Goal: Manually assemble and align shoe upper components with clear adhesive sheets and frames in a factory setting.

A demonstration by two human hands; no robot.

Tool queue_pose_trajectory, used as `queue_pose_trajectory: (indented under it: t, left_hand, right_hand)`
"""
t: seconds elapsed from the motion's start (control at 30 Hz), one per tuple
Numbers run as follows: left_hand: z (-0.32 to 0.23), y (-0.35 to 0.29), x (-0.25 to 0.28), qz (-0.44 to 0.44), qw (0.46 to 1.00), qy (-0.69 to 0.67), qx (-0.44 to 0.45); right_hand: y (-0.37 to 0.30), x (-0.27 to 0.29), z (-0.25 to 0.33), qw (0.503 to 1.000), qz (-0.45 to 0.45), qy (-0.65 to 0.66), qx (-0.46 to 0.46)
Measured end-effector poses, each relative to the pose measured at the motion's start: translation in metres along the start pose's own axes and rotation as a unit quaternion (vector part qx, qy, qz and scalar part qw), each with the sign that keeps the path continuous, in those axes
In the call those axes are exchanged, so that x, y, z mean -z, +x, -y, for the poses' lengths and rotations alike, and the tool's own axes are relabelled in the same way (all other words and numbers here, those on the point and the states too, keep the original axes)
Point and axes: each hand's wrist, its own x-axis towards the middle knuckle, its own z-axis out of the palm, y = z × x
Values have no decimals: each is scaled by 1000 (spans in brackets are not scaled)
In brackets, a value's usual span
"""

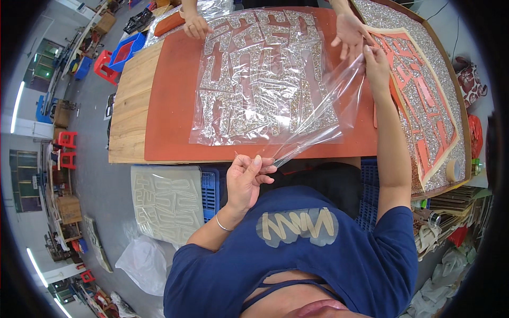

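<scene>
My left hand [245, 179], at the near edge of the table, pinches one corner of a clear plastic film [323, 108]. At the right, my right hand [377, 66] is closed on the film's other corner. Between my hands the film is stretched and creased, lifted off the work. Under and beside it lies a sheet of glittery cut-out pieces [260, 79] with clear film over it, on a red mat [172, 106]. Another person's open hand [349, 34] is close to my right hand. That person's other hand [196, 26] rests at the sheet's far left corner.
A tray of sparkling stones [450, 143] at the right holds a cream-edged stencil [453, 114] over a red backing. A roll of tape [452, 169] lies at its near corner. Below the table, a pale cut-out template [164, 201] leans on a blue crate [210, 188]. Red stools [68, 139] stand at left.
</scene>
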Motion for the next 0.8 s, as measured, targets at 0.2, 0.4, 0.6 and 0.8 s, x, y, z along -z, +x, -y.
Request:
queue_pose_trajectory:
  t: [0.2,0.4,0.6,0.8]
  left_hand:
    - [1,1,1,11,1000,-3,6]
    - [0,5,-4,17,1000,5,8]
    - [2,6,-9,51,999,17,4]
    - [7,16,-17,59,997,34,22]
  right_hand:
    - [7,-16,-4,1000,-4,-2,-3]
    - [19,-18,-18,1000,1,-25,-18]
    - [28,-18,-32,998,-15,-54,-29]
    - [20,-17,-46,996,-28,33,-82]
